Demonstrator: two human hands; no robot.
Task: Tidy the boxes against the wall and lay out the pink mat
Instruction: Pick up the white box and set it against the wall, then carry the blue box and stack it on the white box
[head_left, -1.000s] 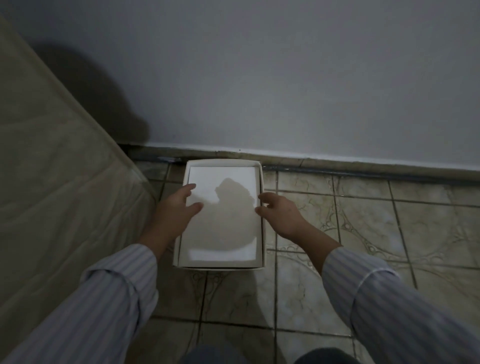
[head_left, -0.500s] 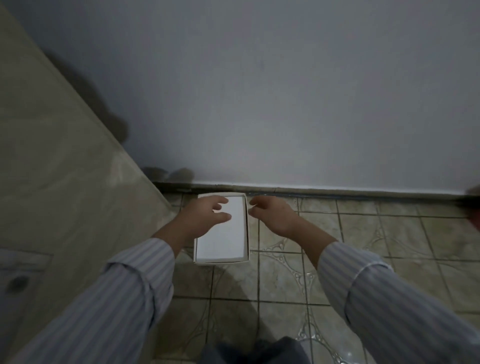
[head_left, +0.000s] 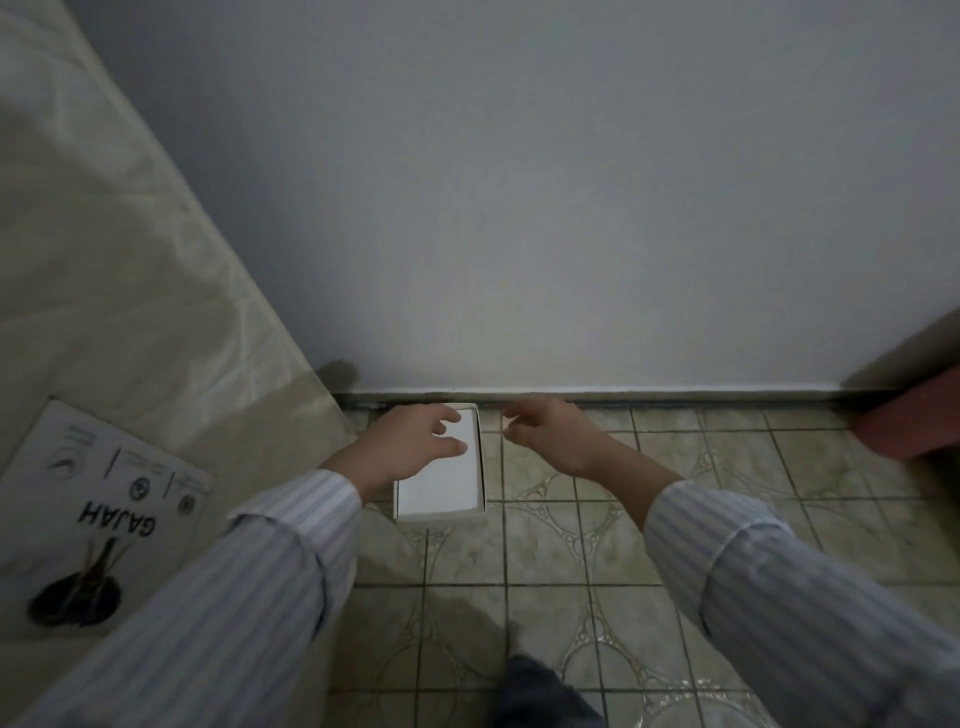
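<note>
A white box (head_left: 441, 488) lies flat on the tiled floor, its far end against the base of the wall. My left hand (head_left: 410, 441) hovers over its far left part, fingers spread, holding nothing. My right hand (head_left: 545, 431) is just to the right of the box, off it, fingers loosely curled and apart. A pink object (head_left: 914, 421), possibly the rolled mat, shows at the right edge by the wall; it is blurred and partly cut off.
A mattress wrapped in clear plastic (head_left: 130, 291) leans along the left, with a printed label (head_left: 98, 514) on it. The grey wall (head_left: 571, 208) meets the patterned tile floor (head_left: 597, 561) at a dark skirting line. My knee shows at the bottom.
The view has pulled back and up from the box. Both hands have come off the box's sides and lifted. The pink object and the mattress label have come into view.
</note>
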